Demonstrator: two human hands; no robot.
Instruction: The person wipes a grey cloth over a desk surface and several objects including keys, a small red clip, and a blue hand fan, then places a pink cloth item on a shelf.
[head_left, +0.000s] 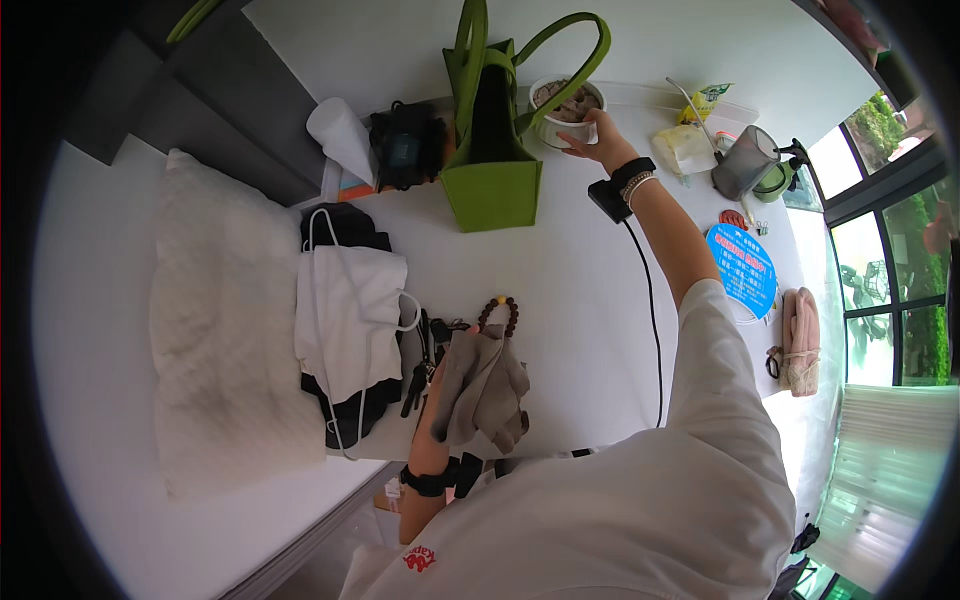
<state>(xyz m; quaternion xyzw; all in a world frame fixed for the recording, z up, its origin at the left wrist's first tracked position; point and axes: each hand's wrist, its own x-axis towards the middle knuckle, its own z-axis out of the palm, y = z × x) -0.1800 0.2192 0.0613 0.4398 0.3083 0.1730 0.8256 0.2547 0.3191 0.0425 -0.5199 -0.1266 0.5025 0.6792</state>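
My right hand [605, 147] reaches to the back of the white table [585, 300] and grips the side of a round white bowl [553, 135]. Greyish-brown lumpy contents, too unclear to name, fill the bowl. Just left of it stands a green tote bag [492, 195], its mouth open and one handle arching over towards the bowl. A crumpled grey-brown cloth [485, 385] is in my left hand [470, 334], near the table's front edge. The cloth hides most of those fingers. A dark beaded bracelet [512, 318] with a yellow bead lies against the cloth's far end.
White and black clothes [350, 330] with a white hanger lie left, beside a large pale cushion [230, 330]. A white roll [340, 135] and black items stand back left. Rightward are a mesh cup [745, 165], a blue disc [742, 270] and a pink bundle [800, 340]. A black cable [655, 330] crosses the table.
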